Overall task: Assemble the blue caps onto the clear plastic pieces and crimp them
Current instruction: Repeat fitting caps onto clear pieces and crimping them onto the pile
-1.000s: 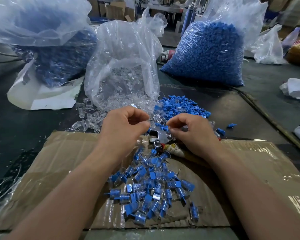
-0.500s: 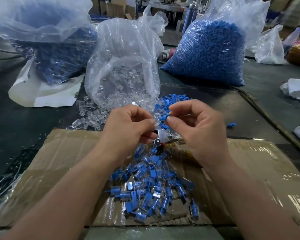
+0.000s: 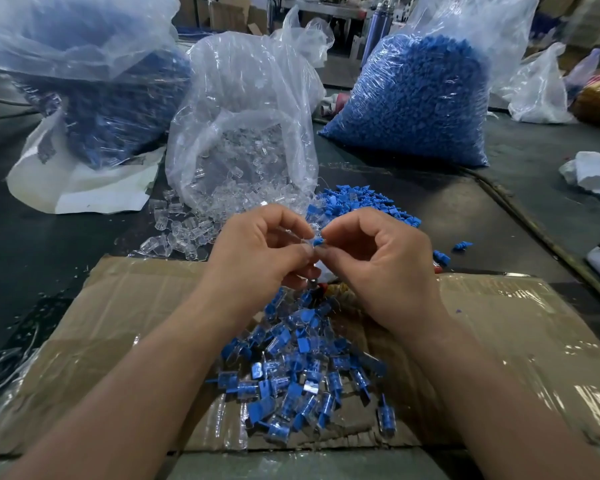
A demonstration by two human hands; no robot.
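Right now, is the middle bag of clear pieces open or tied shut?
Open. The bag gapes toward the camera, clear pieces spilling onto the table.

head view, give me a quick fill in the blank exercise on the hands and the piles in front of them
1. The right hand pinches a blue cap against the clear piece in the left hand, so ____ of the two hands hold a part.
2. The assembled pieces lie on the cardboard, ____ the forearms.
3. The middle bag spills clear pieces onto the table, with loose blue caps to their ____.
Missing words: both; between; right.
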